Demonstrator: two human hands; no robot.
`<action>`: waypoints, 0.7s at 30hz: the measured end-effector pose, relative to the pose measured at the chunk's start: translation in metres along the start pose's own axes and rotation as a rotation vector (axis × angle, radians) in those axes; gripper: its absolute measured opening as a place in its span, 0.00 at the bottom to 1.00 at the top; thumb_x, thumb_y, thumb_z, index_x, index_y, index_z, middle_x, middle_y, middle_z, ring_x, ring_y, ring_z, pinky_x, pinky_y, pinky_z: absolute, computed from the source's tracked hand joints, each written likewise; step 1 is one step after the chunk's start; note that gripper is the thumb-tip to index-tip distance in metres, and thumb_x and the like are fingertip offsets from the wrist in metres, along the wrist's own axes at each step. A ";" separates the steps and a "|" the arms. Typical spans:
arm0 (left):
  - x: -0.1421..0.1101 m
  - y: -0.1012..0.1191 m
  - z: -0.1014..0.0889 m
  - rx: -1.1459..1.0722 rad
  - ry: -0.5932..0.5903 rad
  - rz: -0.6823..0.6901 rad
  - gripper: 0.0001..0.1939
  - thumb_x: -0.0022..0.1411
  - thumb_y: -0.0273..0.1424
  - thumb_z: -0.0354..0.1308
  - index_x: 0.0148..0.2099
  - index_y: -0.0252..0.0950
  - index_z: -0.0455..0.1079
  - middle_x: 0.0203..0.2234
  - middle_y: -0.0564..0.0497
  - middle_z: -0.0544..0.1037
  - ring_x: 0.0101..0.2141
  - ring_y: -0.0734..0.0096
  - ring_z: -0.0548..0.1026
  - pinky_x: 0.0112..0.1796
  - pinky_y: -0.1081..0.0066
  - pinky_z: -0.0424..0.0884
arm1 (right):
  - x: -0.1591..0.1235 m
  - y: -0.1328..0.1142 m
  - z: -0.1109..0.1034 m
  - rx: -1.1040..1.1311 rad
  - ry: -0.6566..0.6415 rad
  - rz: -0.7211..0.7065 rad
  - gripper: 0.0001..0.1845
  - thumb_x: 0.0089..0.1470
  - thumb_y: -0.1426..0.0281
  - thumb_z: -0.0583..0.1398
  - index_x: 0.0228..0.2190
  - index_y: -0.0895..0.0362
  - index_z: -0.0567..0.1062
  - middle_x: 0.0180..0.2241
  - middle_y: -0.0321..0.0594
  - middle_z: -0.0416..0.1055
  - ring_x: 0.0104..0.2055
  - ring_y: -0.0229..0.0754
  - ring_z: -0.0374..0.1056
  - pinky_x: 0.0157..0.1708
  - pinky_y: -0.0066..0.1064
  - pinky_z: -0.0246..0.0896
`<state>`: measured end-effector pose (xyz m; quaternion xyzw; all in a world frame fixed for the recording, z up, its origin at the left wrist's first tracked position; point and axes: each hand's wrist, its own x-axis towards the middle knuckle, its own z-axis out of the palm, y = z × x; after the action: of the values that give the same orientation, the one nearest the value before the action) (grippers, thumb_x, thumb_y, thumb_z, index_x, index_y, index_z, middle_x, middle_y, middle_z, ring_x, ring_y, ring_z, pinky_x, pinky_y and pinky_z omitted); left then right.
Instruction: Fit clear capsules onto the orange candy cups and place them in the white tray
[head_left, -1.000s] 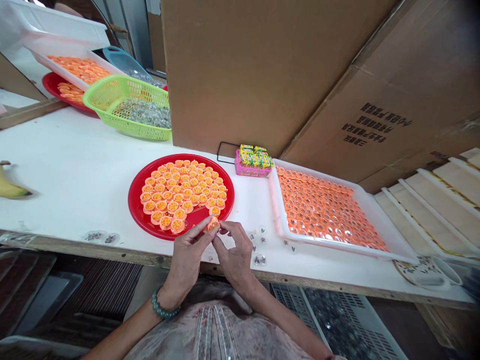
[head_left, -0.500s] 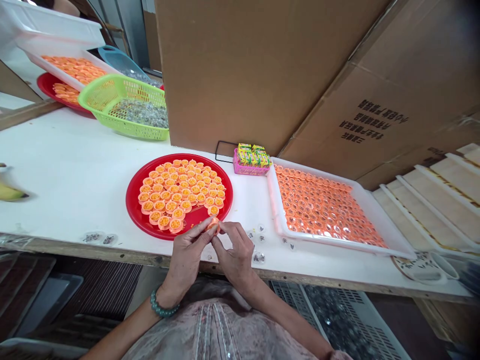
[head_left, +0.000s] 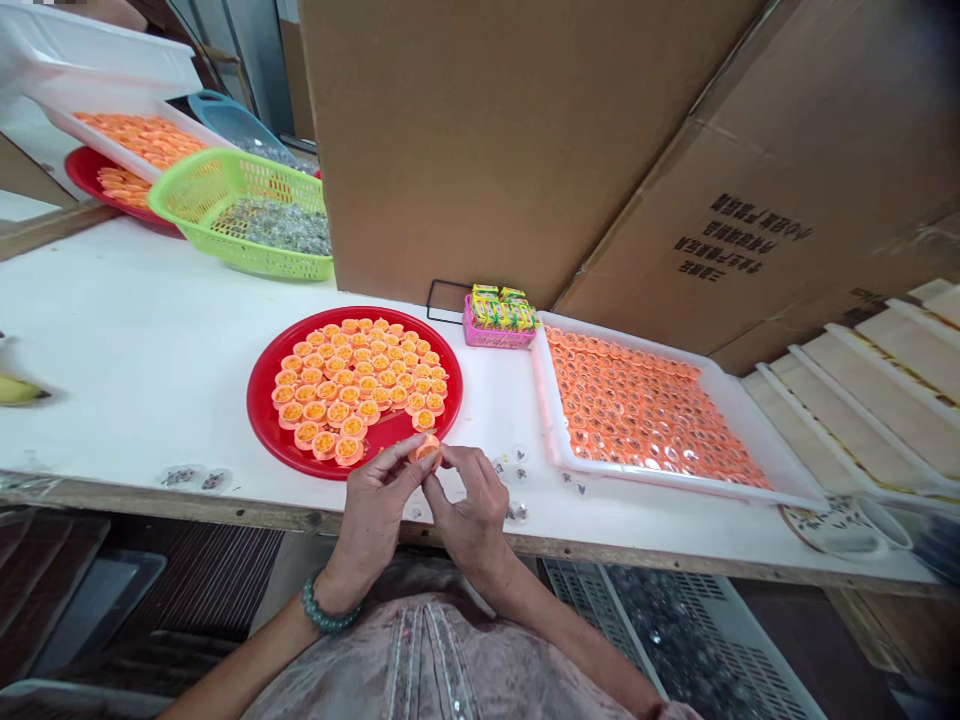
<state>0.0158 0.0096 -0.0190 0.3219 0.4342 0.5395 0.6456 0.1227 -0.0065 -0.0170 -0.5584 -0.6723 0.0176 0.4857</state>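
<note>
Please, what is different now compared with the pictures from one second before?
The view shifted slightly: the plate, green basket and banana now sit a little further left in the picture. Nothing was visibly taken or let go. The left hand and right hand stay together at one orange piece; the pieces on the plate look unchanged.

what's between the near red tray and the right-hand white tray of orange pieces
In the head view: a pink basket of yellow packets at the back, white tabletop, then small clear pieces beside the right hand.
</note>
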 end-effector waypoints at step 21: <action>0.005 0.006 -0.002 -0.086 -0.020 -0.031 0.21 0.47 0.32 0.68 0.44 0.34 0.72 0.38 0.47 0.77 0.41 0.66 0.73 0.46 0.65 0.69 | 0.015 0.015 -0.019 0.512 -0.278 0.422 0.16 0.57 0.69 0.56 0.47 0.52 0.71 0.44 0.42 0.67 0.40 0.38 0.66 0.36 0.29 0.65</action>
<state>0.0116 0.0153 -0.0150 0.2926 0.4089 0.5442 0.6715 0.1478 0.0004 -0.0061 -0.5372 -0.5758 0.3612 0.4994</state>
